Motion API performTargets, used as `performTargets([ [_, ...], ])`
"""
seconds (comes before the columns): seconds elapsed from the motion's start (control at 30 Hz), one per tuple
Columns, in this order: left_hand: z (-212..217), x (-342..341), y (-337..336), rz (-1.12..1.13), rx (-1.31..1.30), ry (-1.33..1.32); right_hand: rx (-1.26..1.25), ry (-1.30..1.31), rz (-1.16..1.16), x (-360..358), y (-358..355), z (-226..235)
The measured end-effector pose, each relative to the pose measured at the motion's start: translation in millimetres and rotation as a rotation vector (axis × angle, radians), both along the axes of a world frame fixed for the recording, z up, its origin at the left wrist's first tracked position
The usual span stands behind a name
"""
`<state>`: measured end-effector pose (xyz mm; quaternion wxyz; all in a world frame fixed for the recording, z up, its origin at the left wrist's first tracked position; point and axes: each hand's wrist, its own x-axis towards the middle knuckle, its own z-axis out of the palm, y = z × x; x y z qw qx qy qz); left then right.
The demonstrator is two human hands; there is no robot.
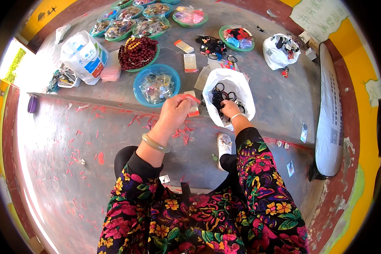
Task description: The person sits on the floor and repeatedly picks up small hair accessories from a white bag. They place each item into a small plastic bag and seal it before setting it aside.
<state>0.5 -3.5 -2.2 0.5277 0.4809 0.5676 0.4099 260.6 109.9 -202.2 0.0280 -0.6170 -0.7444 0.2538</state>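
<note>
My left hand point(173, 113), with a bangle at its wrist, is closed on a thin red strip point(192, 99), perhaps the edge of a clear packet. Just beneath that lies a white and red-orange packet point(194, 111). My right hand point(230, 109) reaches into a white plastic bag point(249, 95) full of black elastic hair ties point(219, 89). Its fingers are bent down among the ties, and their tips are hidden, so I cannot make out what they hold. Left of the bag stands a blue basin point(140, 89) holding small clear packets of trinkets point(157, 87).
Dark red beads point(139, 51) fill a green basin, with several more basins point(127, 25) behind. A bulging white bag point(84, 57) stands left, another bag point(280, 51) right. A raised concrete ledge point(283, 110) crosses before me; red scraps point(183, 137) litter the floor. A long wrapped roll point(329, 114) leans right.
</note>
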Motion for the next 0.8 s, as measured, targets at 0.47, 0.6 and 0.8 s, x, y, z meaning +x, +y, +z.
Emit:
performTargets([
  [0.47,9.4,-0.8,-3.8,-0.011,0.011,-0.069,0.053,-0.275,-0.163,-26.4,3.4,11.3],
  [0.6,12.2,0.7,-4.1,-0.023,0.02,-0.052,0.116,-0.191,-0.174,2.2,26.4,28.6],
  [0.8,6.7,-1.4,-4.5,-0.06,0.01,0.043,-0.006,0.502,-0.397,17.9,26.3,76.2],
])
